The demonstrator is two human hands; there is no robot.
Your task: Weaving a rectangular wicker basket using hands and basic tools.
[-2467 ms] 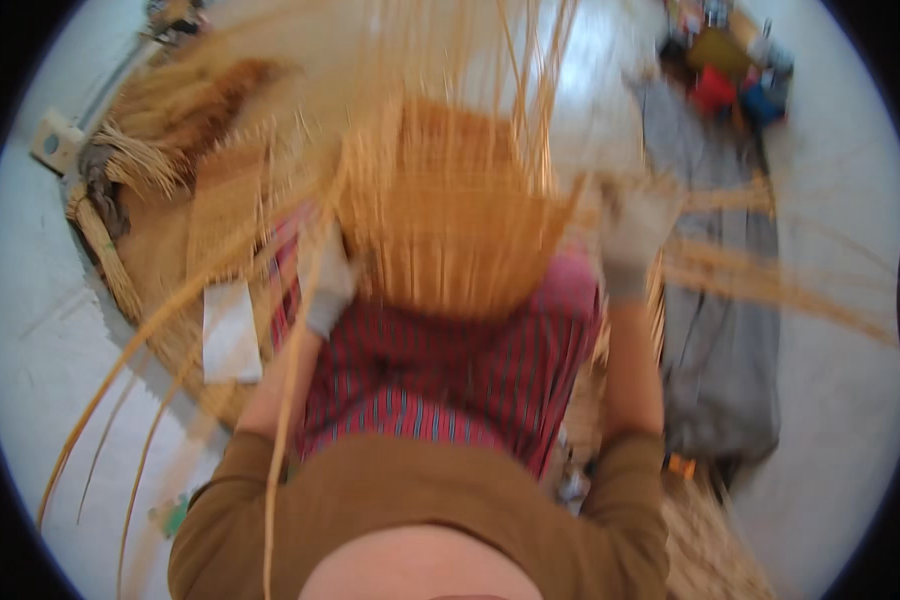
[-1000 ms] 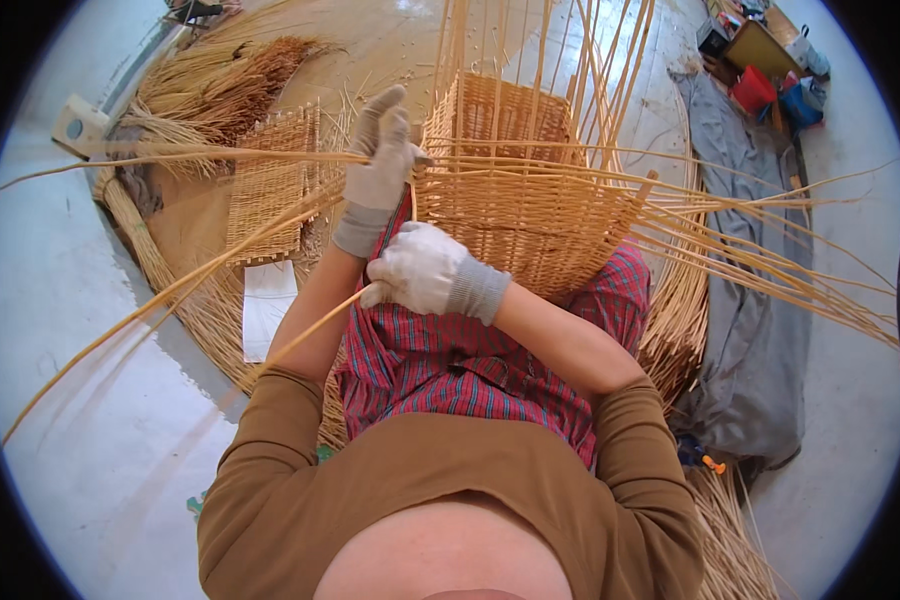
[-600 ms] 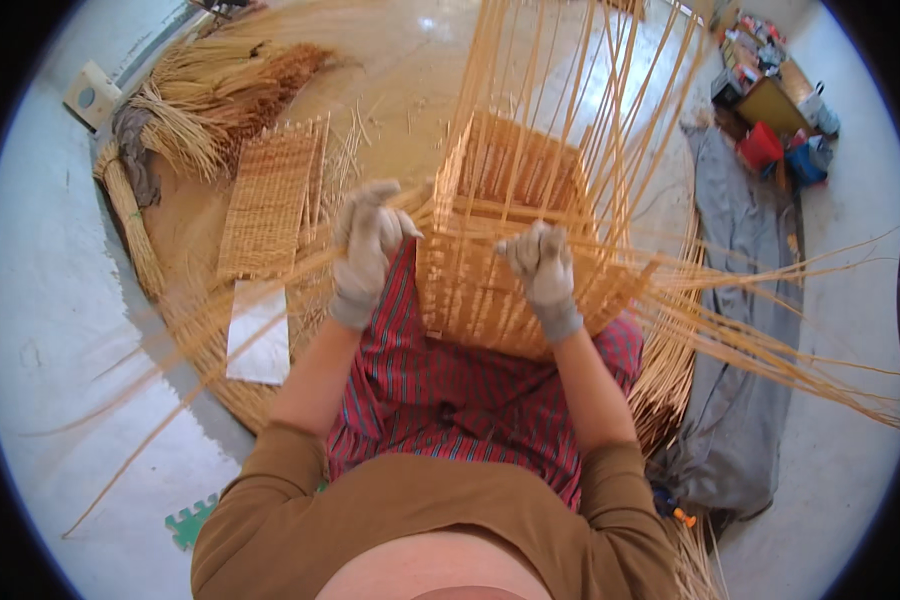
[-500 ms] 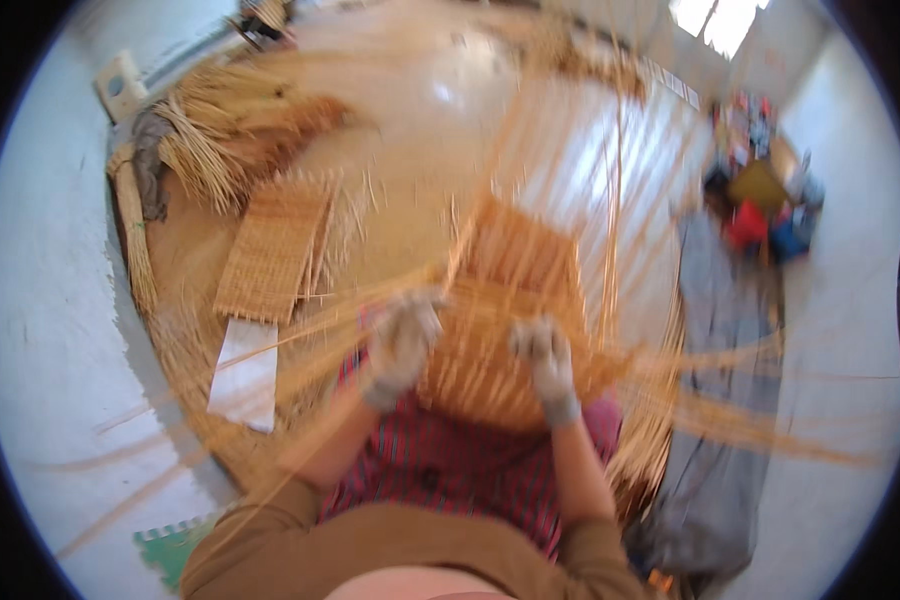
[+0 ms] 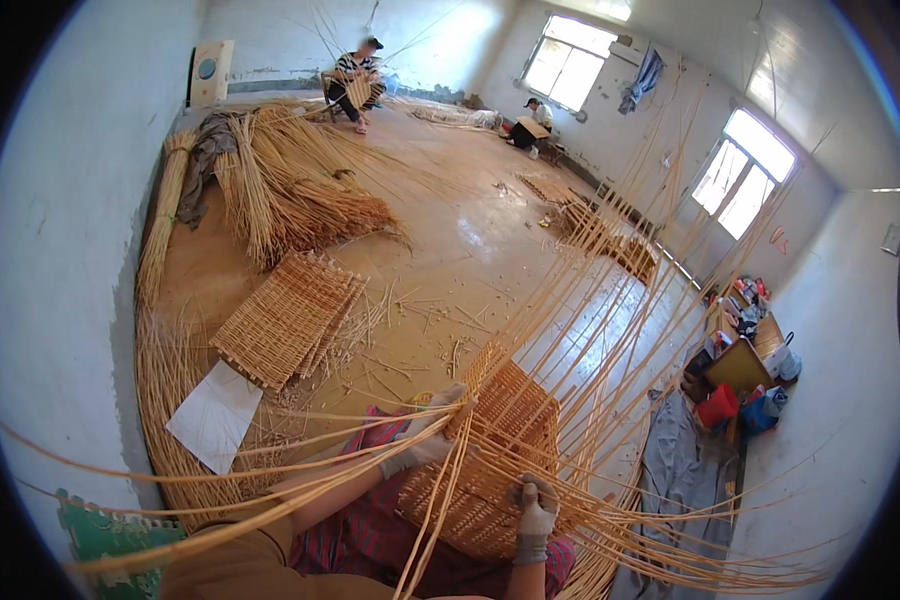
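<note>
The left hand [image 5: 425, 442], gloved, is at the left corner of the basket [image 5: 475, 515], with rods [image 5: 170, 550] crossing over and beside it; whether its fingers close on any of them, I cannot tell. The right hand [image 5: 535, 515], also gloved, is against the near side of the basket, fingers curled in; what it pinches, if anything, is too small to tell. The basket sits tilted between the two hands, above the lap [image 5: 360, 530].

The step in hand looks like working rods in at that corner. A firm left hand there would likely serve best, with the right hand drawing each rod snug to the weave. Bending gradually seems wise, since a sharp fold could crack a rod. Long ends fan out left of the left hand and right of the right hand and could snag; keep them sorted.

No brand or label can be read. The paper [image 5: 215, 415], left of the left hand, shows no legible writing; a red mark [image 5: 778, 238] far beyond the right hand is too small to read.
</note>
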